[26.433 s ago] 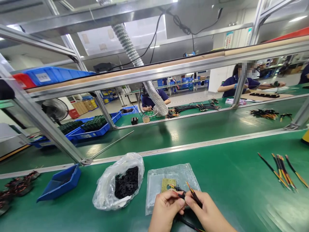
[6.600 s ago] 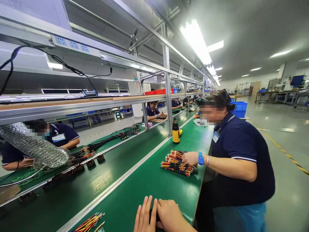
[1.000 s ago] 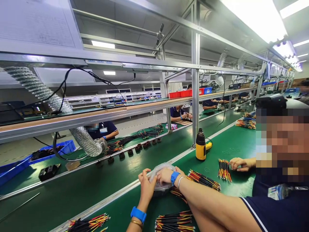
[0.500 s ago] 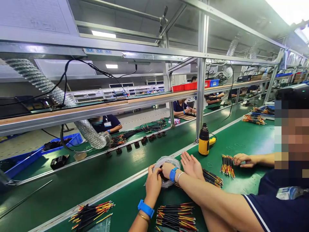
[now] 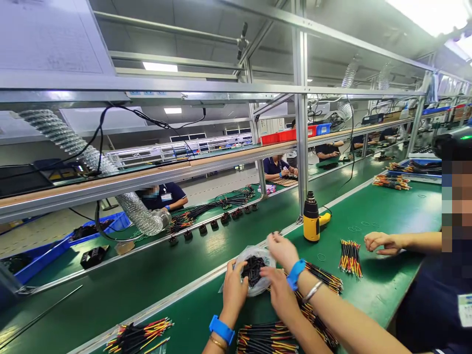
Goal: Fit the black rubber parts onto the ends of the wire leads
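In the head view, the person's left hand (image 5: 233, 293) and right hand (image 5: 279, 291), grip unclear, lay against the near sides of a clear plastic bag (image 5: 264, 256) of black moulded pieces (image 5: 252, 271), while a co-worker's blue-banded hand (image 5: 282, 250) reached in from the far right.

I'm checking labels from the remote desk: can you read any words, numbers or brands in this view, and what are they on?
Nothing here can be read.
Paper sheet on the overhead rack: printed lines, too blurred to read.
Badge on the right-hand co-worker's shirt: too blurred to read.
Badge on the co-worker across the line: too small to read.
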A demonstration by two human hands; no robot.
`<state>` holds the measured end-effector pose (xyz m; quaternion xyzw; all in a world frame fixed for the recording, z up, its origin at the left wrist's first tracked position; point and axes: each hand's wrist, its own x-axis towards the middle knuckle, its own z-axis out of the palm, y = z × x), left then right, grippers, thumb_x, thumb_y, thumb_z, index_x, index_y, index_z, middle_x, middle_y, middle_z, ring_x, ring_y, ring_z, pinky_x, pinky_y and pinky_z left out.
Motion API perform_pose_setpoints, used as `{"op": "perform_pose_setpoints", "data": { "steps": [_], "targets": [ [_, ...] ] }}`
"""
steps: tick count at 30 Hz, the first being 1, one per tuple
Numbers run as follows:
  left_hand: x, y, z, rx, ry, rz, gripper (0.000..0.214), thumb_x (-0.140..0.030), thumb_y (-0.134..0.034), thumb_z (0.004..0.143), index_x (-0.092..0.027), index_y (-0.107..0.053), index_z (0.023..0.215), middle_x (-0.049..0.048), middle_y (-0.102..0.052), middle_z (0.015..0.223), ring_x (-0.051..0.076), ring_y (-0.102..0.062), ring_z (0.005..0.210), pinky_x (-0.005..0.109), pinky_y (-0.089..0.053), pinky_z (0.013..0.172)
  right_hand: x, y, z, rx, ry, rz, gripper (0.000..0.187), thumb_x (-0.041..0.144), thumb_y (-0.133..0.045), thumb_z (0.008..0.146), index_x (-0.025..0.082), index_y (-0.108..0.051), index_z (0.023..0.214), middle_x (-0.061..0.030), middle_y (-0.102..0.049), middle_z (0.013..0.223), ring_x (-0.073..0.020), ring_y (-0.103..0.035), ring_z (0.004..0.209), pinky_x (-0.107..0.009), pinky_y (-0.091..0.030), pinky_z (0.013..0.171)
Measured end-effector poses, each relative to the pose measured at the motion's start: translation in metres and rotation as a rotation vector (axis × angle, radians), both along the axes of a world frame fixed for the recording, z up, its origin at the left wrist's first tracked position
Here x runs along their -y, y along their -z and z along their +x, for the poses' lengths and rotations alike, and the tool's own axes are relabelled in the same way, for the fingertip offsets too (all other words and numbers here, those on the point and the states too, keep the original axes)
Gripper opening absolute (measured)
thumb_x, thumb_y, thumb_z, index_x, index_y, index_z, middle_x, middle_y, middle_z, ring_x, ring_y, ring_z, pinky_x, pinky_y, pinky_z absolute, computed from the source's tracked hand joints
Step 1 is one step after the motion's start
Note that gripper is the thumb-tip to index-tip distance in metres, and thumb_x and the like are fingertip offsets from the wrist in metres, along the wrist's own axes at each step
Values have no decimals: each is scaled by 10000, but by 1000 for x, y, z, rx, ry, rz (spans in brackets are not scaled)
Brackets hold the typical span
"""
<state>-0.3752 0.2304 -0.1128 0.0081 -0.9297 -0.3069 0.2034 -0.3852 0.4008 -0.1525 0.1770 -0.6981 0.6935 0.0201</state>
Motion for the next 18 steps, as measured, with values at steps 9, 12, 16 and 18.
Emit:
{"op": "perform_pose_setpoints", "data": {
  "steps": [9, 12, 16, 18],
  "targets": [
    [4, 4, 2, -78, -111, -128, 674, 61, -404, 776, -215, -525, 1379, 132, -392, 1499, 347, -345, 1401, 536, -304, 1129, 30, 26, 20, -305, -77, 797, 453, 34, -457, 884, 175, -661, 1264, -156, -595, 1383, -331, -539, 1285, -574, -350, 1089],
    [2, -4, 5, -64, -55, -137, 467, -37, -440, 858, -211, -650, 1237, 147, -439, 1467, 380, -280, 1425, 573, -167, 1172, 30, 28, 18, -351, -103, 880, 511, 27, -427, 894, 178, -591, 1355, -132, -535, 1449, -302, -489, 1342, -542, -319, 1133],
    [-3, -7, -6, 58, 102, -79, 319, -29, -521, 816, -237, -739, 921, 109, -679, 1053, 309, -635, 1019, 454, -465, 943, 31, 32, 20, -384, -97, 928, 515, 47, -429, 907, 182, -561, 1385, -123, -535, 1451, -294, -490, 1343, -515, -344, 1127],
    [-3, -3, -18, 113, 121, -23, 239, -8, -589, 768, -206, -716, 809, 70, -679, 882, 274, -660, 858, 434, -500, 839, 32, 35, 22, -397, -82, 944, 516, 62, -456, 898, 176, -554, 1391, -138, -534, 1449, -309, -497, 1334, -517, -374, 1103]
  ]
}}
